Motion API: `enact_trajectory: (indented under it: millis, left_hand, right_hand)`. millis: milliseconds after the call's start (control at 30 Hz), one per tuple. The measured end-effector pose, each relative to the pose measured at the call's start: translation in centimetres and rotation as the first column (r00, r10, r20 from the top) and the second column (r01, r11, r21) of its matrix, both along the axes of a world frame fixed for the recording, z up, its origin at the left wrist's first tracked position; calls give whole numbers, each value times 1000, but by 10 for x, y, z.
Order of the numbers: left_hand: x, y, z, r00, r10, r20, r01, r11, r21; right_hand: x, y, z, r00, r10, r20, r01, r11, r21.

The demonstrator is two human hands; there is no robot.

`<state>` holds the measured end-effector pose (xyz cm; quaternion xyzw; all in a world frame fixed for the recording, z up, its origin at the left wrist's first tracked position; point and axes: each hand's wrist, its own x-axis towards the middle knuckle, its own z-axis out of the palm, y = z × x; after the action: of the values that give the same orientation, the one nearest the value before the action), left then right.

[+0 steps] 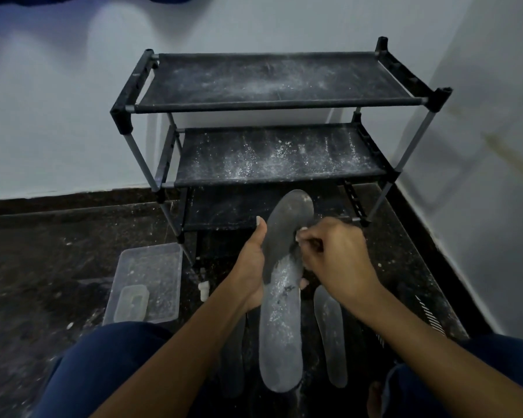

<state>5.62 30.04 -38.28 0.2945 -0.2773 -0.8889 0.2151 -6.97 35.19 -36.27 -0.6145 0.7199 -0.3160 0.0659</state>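
Head view: the floor (58, 251) is dark speckled stone scattered with white flecks and meets pale walls (58, 116) in a corner. A black three-tier shoe rack (272, 82) stands in that corner, its fabric shelves dusted with white powder.

A clear plastic container (151, 267) sits on the floor left of the rack; it holds a smaller translucent box (132, 301) and loose specks.

The grey insole (280, 327) is held above the floor between the knees, toe end toward the rack, with powder across its middle. The left hand (249, 267) grips its left edge, thumb straight up and fingers wrapped behind. The right hand (335, 254) has curled fingers bunched at the right edge; whether they pinch anything cannot be determined.

A second insole (329, 336) lies on the floor to the right.
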Motion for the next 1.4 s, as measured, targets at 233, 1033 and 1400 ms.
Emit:
enact_trajectory:
  millis: [233,1033,1400]
  left_hand:
    - [-5,2,-2,999,-13,29,14,999,-37]
    - [0,-5,-9,999,-35,9,35,999,-27]
    - [-3,-9,-5,998,-34,-49,32,999,-41]
  right_hand:
    - [-10,-14,17,994,-110,-12,109,992,-59]
    - [6,-1,0,997,48,-57,-52,996,-76]
    - [0,-4,19,993,95,-75,-110,967,-230]
